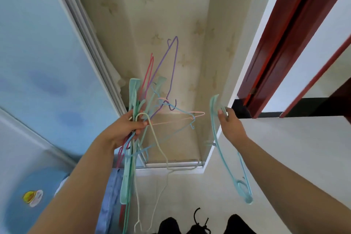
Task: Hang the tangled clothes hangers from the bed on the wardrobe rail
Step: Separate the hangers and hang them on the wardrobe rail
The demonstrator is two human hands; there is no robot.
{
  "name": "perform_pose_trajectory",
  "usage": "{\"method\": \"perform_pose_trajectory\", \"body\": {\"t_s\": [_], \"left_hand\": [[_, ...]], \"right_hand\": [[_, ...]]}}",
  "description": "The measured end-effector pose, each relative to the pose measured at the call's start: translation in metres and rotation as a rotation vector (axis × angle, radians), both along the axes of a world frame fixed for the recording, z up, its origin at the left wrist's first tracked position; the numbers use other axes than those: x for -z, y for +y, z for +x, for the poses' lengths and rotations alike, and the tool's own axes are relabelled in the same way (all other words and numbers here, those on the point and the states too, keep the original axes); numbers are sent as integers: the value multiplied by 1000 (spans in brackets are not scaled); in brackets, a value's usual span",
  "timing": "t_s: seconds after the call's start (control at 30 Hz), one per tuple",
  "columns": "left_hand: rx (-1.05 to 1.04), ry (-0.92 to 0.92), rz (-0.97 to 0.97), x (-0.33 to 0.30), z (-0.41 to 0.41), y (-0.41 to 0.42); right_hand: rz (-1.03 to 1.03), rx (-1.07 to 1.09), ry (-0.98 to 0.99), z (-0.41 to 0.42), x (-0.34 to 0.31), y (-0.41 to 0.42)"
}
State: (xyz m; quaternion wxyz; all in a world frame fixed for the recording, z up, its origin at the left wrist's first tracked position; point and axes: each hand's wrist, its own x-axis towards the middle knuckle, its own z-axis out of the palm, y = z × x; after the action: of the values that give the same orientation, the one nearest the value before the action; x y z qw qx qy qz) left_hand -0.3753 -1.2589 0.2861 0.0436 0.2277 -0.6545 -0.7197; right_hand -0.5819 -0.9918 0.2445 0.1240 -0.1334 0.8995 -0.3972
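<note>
My left hand (125, 129) grips a tangled bunch of hangers (152, 100) in teal, pink, purple, blue and cream, which fans out above and below the fist in front of the open wardrobe. My right hand (228, 125) holds a single light-blue hanger (224, 156) by its upper end. That hanger hangs free of the bunch, its hook end down near the floor. The wardrobe rail is not in view.
The wardrobe's inside (171, 24) is lined with star-patterned paper. A blue sliding door (38, 43) stands at the left and a dark red door frame (284, 43) at the right. A black hanger and dark shoes (199, 224) are at the bottom edge.
</note>
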Motion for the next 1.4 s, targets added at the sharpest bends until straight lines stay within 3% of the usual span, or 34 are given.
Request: {"method": "perform_pose_trajectory", "body": {"t_s": [0.3, 0.43, 0.8, 1.4], "left_hand": [[-175, 1, 16, 12, -25, -19], [-207, 37, -40, 11, -37, -25], [-283, 20, 4, 12, -82, -20], [88, 70, 2, -20, -108, -29]], "right_hand": [[-394, -165, -184, 30, -94, -59], [-341, -304, -259, 45, -128, -64], [-246, -502, -21, 86, -175, -47], [-509, -310, 162, 117, -172, -45]]}}
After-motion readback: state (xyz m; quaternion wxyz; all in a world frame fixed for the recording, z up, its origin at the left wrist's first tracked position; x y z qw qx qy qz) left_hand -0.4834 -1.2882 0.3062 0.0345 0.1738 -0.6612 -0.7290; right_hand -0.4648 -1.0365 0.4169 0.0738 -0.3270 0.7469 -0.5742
